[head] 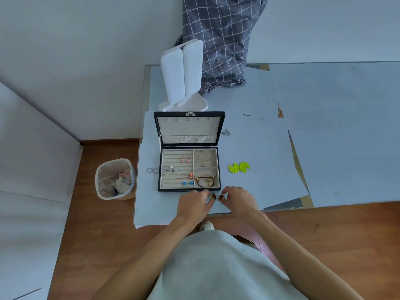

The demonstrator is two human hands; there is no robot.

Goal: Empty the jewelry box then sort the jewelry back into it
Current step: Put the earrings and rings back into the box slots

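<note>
A black jewelry box [159, 180] stands open on the table, lid up. Its cream tray holds pink earrings [185, 159], blue studs [187, 183], gold hoops [203, 158] and a brown bangle [205, 180]. Just in front of the box, my left hand [193, 203] pinches a brown earring [213, 196]. Beside it my right hand [239, 200] pinches the matching brown earring [221, 197]. Two yellow-green earrings [239, 167] lie right of the box. Silver hoops [152, 170] lie to its left, and a silver piece [226, 132] sits by the lid.
A white folding stand [181, 76] rises behind the box. Grey checked cloth [218, 40] hangs at the back. A waste bin [114, 178] stands on the wooden floor left of the table. The table's near edge runs just under my hands.
</note>
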